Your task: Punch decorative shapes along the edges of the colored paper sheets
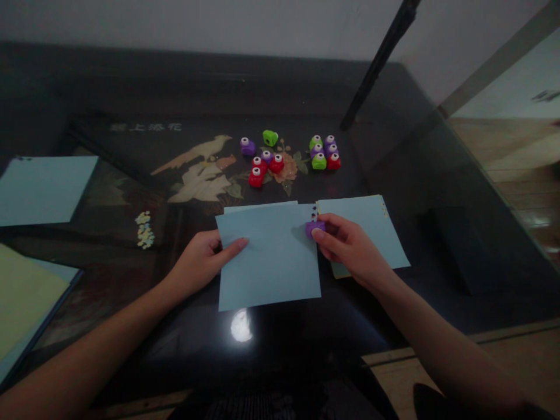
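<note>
At the far left we see a pale blue page (44, 189) and a yellow-green page (21, 291) on the dark glass table (131, 93). Our left hand (203, 261) pinches the left edge of the blue sheet (269, 262), one digit flat on top, the rest hidden beneath. Beyond the sheet, small coloured punches (262, 162) cluster. The purple punch (314, 227) sits at the sheet's right edge, just at the fingertips of the right hand (350, 248), which squeezes it, thumb against its near side. A second blue sheet (371, 221) lies under that hand.
</note>
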Action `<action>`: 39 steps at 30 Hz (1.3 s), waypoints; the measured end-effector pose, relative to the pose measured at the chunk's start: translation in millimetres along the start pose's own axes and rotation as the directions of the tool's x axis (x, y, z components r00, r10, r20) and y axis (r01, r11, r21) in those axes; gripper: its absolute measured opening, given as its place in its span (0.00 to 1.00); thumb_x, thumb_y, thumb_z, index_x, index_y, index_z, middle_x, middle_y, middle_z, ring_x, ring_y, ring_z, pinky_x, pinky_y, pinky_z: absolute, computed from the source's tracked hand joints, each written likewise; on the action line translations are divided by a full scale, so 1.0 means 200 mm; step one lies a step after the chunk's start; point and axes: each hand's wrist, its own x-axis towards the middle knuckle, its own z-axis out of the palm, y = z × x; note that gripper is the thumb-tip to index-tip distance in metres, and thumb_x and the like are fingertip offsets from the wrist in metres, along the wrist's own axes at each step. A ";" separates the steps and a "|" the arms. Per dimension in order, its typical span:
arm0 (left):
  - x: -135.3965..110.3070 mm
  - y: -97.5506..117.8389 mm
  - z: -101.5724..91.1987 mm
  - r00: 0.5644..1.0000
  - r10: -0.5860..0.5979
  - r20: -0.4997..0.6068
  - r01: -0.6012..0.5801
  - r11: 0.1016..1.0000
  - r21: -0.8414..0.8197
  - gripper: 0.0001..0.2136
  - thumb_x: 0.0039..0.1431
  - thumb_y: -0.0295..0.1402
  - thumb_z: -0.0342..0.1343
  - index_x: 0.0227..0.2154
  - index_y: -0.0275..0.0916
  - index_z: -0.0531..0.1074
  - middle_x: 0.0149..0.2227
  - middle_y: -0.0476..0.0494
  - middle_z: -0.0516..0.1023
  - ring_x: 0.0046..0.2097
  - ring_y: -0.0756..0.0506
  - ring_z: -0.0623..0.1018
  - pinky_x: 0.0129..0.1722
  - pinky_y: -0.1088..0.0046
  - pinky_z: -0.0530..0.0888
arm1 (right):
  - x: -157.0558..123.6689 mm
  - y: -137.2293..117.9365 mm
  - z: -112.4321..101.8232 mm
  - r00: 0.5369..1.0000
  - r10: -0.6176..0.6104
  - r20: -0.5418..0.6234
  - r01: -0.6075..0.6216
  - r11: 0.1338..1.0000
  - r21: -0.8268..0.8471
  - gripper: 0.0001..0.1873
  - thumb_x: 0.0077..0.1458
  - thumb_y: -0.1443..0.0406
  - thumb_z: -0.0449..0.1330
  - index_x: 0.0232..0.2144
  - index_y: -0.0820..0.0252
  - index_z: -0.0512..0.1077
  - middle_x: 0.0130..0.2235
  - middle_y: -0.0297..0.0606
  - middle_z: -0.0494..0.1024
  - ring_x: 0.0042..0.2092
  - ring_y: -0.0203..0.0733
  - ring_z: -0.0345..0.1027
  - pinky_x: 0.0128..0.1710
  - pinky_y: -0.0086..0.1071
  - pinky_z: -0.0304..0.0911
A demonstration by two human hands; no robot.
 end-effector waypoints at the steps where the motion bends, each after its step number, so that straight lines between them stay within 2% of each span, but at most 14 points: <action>1: 0.00 0.00 0.00 1.000 0.000 -0.001 0.000 1.000 -0.002 0.11 0.51 0.41 0.55 0.26 0.38 0.74 0.27 0.44 0.82 0.26 0.46 0.78 0.22 0.75 0.74 | 0.00 0.00 0.00 1.000 0.002 -0.001 -0.002 1.000 -0.006 0.15 0.50 0.58 0.62 0.37 0.61 0.67 0.22 0.26 0.65 0.19 0.26 0.52 0.17 0.28 0.40; 31: 0.00 0.00 0.00 1.000 0.025 0.006 -0.025 1.000 -0.016 0.10 0.52 0.40 0.55 0.26 0.39 0.74 0.28 0.45 0.82 0.27 0.46 0.79 0.23 0.75 0.75 | 0.00 -0.01 -0.01 0.999 -0.025 -0.021 0.022 0.993 -0.117 0.16 0.50 0.58 0.62 0.38 0.61 0.68 0.23 0.28 0.69 0.19 0.26 0.54 0.17 0.28 0.43; 39: 0.00 -0.01 -0.01 1.000 0.031 0.001 -0.031 0.999 0.017 0.11 0.52 0.41 0.55 0.25 0.38 0.74 0.28 0.45 0.82 0.26 0.46 0.78 0.24 0.74 0.75 | 0.00 -0.01 0.00 1.000 -0.020 -0.018 0.018 0.995 -0.097 0.15 0.50 0.58 0.62 0.37 0.61 0.68 0.23 0.28 0.69 0.19 0.27 0.54 0.17 0.28 0.45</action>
